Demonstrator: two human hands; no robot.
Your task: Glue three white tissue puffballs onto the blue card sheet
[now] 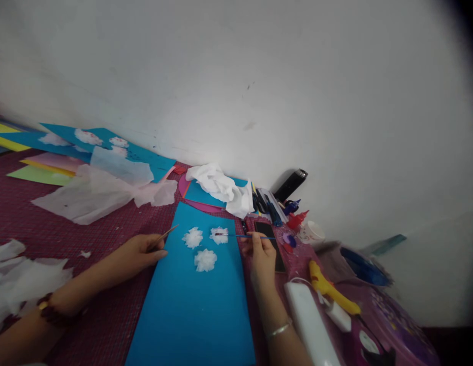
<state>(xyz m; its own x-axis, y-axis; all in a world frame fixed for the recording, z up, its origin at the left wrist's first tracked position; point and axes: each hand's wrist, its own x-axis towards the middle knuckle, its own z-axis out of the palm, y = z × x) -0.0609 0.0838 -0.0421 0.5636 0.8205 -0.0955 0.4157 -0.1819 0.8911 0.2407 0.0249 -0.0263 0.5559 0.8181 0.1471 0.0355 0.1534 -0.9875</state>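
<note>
A long blue sheet lies on the dark red patterned tabletop, with three white ruffled paper flowers near its far end. My right hand, at the sheet's right edge, pinches a thin blue brush. The brush tip rests on the right-hand flower, where a dark reddish spot shows. My left hand holds a thin wooden stick that points over the sheet's left edge. The left flower and the nearer flower are untouched by either hand.
Tissue paper and blue sheets with flowers lie back left. Crumpled white paper sits behind the sheet. Rightward are a phone, a red bottle, a paper cup, a yellow glue gun and a white power strip.
</note>
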